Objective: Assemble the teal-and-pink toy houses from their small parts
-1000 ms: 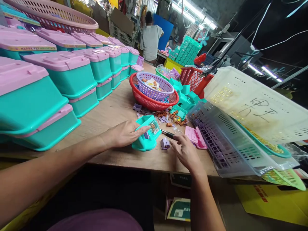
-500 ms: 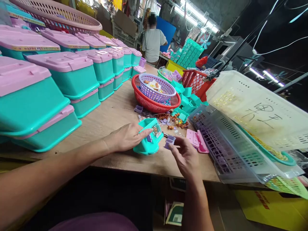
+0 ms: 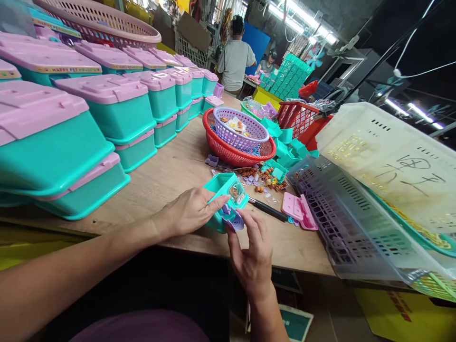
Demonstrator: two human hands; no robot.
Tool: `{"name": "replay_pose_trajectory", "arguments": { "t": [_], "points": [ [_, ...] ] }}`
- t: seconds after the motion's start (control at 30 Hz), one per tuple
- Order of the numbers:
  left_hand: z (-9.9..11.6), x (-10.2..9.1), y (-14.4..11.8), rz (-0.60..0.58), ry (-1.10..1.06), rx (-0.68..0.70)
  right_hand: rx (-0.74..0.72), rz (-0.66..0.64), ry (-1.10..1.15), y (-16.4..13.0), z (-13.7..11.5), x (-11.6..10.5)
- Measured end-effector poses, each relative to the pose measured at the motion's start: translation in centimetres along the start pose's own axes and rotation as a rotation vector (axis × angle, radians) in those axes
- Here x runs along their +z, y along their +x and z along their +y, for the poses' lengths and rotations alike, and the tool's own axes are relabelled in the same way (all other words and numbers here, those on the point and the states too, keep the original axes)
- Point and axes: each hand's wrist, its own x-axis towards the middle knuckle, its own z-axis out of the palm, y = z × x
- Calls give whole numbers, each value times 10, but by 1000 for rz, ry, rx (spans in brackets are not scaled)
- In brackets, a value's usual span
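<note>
- The yellow strip along the lid edge of a stacked teal box [image 3: 53, 71] reads "HAPPY PET", with the rest too small to read
- The tilted white crate [image 3: 388, 161] bears large handwritten black characters, not legible

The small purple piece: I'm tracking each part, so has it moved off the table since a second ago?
Yes. The purple piece is now off the wooden table, held in the right hand against the teal box.
</note>
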Motion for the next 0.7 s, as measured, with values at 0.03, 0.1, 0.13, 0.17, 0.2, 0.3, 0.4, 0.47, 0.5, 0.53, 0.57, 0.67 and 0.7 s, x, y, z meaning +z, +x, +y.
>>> {"name": "replay_pose_trajectory", "arguments": {
  "t": [0.03, 0.1, 0.13, 0.17, 0.2, 0.3, 0.4, 0.47, 0.5, 0.53, 0.57, 0.67, 0.7],
  "points": [
    [1, 0, -2, -4, -2, 7, -26, -34, -20, 1, -1, -3],
    [2, 1, -6, -4, 2, 2, -80, -91, -53, 2, -4, -8],
    [3, 2, -9, 3, 10, -9, -105, -109, -63, 2, -5, -10],
    [4, 2, -11, 15, 22, -18, -124, -119, -68, 1, -6, -11],
    [4, 3, -14, 28, 32, -19, -138, -123, -70, 0, -6, -12],
    [6, 8, -19, 76, 55, 20, -176, -123, -74, -4, -7, -12],
    [5, 13, -22, 126, 73, 54, -209, -136, -75, -5, -7, -13],
    [5, 16, -23, 151, 83, 53, -211, -157, -72, -4, -8, -14],
    [4, 18, -24, 162, 88, 46, -207, -170, -74, -3, -8, -15],
    [4, 19, -25, 173, 95, 41, -201, -183, -78, -2, -8, -16],
    [4, 20, -26, 182, 103, 42, -194, -193, -83, -2, -8, -17],
    [5, 23, -27, 207, 124, 98, -182, -210, -110, -2, -8, -20],
    [6, 24, -27, 210, 134, 120, -177, -209, -121, -3, -8, -21]
  ]
}}
